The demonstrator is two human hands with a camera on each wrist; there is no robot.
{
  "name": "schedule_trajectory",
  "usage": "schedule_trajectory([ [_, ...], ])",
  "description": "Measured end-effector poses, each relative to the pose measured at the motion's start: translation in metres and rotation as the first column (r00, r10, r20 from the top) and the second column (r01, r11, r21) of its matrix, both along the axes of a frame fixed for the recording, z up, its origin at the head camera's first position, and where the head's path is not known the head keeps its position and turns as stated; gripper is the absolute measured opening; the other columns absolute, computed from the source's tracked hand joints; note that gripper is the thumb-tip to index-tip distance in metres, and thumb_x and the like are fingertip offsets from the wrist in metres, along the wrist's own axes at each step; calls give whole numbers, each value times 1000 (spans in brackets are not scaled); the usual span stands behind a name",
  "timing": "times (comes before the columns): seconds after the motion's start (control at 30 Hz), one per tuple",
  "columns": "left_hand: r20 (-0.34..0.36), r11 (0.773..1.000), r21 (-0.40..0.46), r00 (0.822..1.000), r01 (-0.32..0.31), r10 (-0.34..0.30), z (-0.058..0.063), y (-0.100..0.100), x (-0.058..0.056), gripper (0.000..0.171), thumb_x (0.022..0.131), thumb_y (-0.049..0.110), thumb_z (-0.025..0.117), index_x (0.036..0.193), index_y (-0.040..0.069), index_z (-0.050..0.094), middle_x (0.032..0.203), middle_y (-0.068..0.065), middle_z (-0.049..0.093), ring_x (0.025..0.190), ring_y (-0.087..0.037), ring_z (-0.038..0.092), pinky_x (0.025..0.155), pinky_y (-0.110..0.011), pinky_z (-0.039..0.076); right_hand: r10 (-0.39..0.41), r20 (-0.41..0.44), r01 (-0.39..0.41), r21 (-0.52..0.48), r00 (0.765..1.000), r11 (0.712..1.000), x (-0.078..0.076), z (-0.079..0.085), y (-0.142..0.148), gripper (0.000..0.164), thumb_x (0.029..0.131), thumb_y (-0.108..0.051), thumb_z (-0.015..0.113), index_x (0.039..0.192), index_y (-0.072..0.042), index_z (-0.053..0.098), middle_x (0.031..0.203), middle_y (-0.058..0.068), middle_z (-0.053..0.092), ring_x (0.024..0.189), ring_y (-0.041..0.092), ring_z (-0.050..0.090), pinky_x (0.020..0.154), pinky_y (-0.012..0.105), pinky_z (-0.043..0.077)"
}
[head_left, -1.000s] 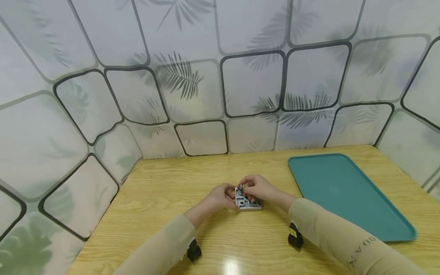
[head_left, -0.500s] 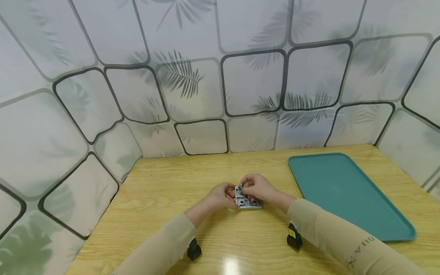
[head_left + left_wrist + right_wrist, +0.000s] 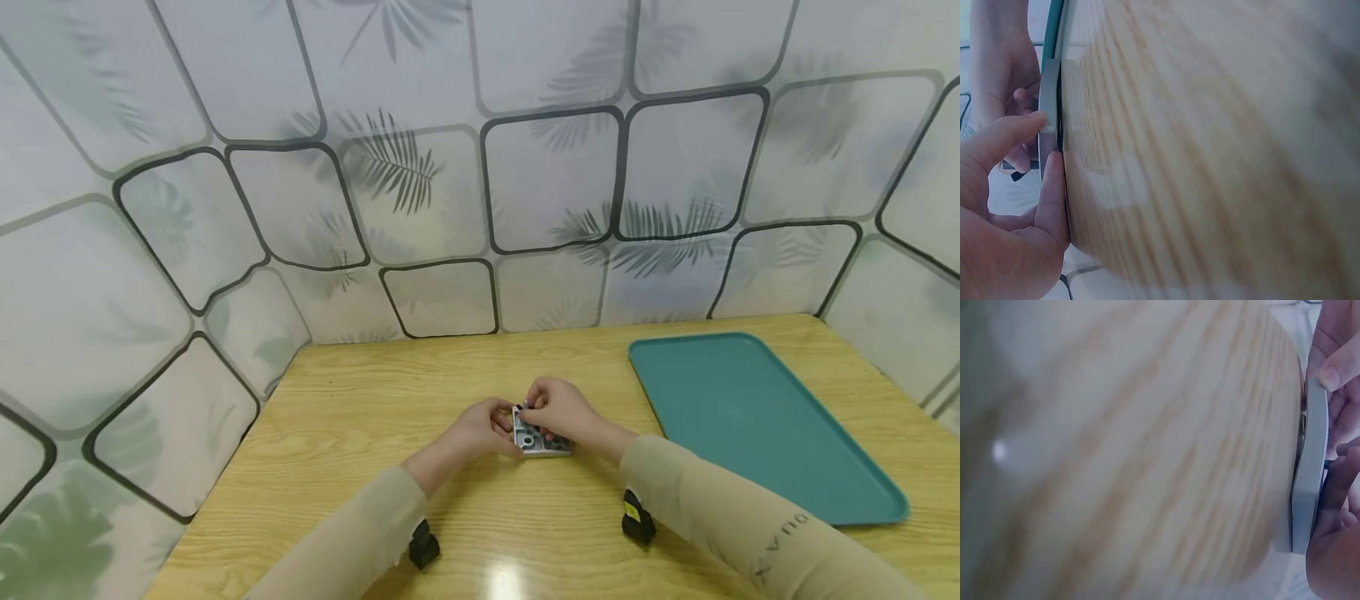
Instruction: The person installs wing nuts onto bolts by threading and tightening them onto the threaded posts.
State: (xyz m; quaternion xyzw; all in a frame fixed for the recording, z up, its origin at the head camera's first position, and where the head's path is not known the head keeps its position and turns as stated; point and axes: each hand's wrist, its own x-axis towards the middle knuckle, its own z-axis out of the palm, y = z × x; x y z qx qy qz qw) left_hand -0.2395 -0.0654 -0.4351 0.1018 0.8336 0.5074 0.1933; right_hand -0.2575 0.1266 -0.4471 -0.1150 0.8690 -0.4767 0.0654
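A grey metal plate [image 3: 542,451] with recesses and round holes lies flat on the wooden table. My left hand [image 3: 477,428] grips its left side, with the thumb at the near corner. In the left wrist view, the plate's edge [image 3: 1049,106] runs between my left thumb and a finger close to the wood. Over the plate's far left part, my right hand [image 3: 564,411] pinches a small bolt-like metal piece [image 3: 526,405]. That dark piece [image 3: 1013,166] stands out from the plate's top in the left wrist view. My right fingers hide most of it and part of the plate.
To the right lies a teal tray [image 3: 750,417] with a raised rim. The wooden table [image 3: 375,400] meets a patterned fabric wall [image 3: 555,183] at its back and sides. Each wrist carries a black camera [image 3: 638,518].
My right hand has turned slightly at the small metal piece, and its fingers now cover more of it. The right wrist has shifted a little leftward. My left hand and the plate stay put.
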Motion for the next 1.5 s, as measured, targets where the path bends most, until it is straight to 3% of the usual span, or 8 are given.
schedule_trajectory([
  [0.3,-5,1000,0,1000,4,-4,-2,-1,-1,78,80,-6,87,149,-5,51,107,-10,63,90,-16,63,78,-24,54,-47,-59,52,78,997,996,3,3,-5,23,93,-14,81,84,-7,61,63,1,59,48,10,53,48,24,47],
  [0.4,-7,1000,2,1000,12,-12,-2,-2,0,76,80,-6,87,148,-4,52,108,-10,64,91,-16,63,80,-25,55,-42,-33,44,66,999,997,3,3,-5,26,91,-19,85,98,-5,64,65,1,60,47,10,51,49,24,46],
  [0.5,-9,1000,5,1000,19,-19,-2,-2,1,76,80,-6,87,147,-5,52,109,-11,63,92,-17,63,82,-27,55,-1,14,0,16,1000,1000,2,4,-1,43,91,-20,86,121,-2,61,67,-1,59,48,9,50,50,24,47],
  [0.63,-14,1000,1,1000,16,-16,-2,-2,1,76,80,-6,87,147,-4,52,108,-11,63,91,-17,63,81,-26,54,105,64,-97,-121,992,988,0,3,8,52,99,-11,69,144,4,48,71,0,59,52,9,53,52,23,51],
  [0.73,-16,1000,-1,1000,12,-12,-2,-1,1,76,79,-6,87,147,-4,53,108,-11,63,91,-17,63,80,-25,53,174,109,-142,-252,979,957,-3,2,16,49,102,-6,51,149,7,42,75,2,59,57,10,55,52,23,52],
  [0.83,-11,1000,-6,1000,8,-8,-2,-1,0,77,79,-6,88,147,-4,53,108,-11,63,92,-17,63,80,-25,52,213,149,-154,-333,966,930,-5,1,20,48,103,-5,41,148,9,43,77,3,58,58,9,54,52,22,51],
  [1.17,-16,1000,-24,1000,4,-5,-4,-1,-1,78,79,-4,89,148,-5,52,109,-11,64,93,-17,63,82,-26,53,250,100,-227,-202,963,953,-10,1,19,39,108,-3,41,137,9,64,73,1,58,54,6,49,51,18,45],
  [1.5,-17,1000,-16,1000,3,-3,-3,0,-1,76,78,-6,88,146,-5,53,108,-11,64,92,-17,64,82,-26,54,251,95,-236,-143,963,961,-12,-2,18,35,107,-3,47,134,10,65,70,-2,57,53,6,50,51,19,46],
])
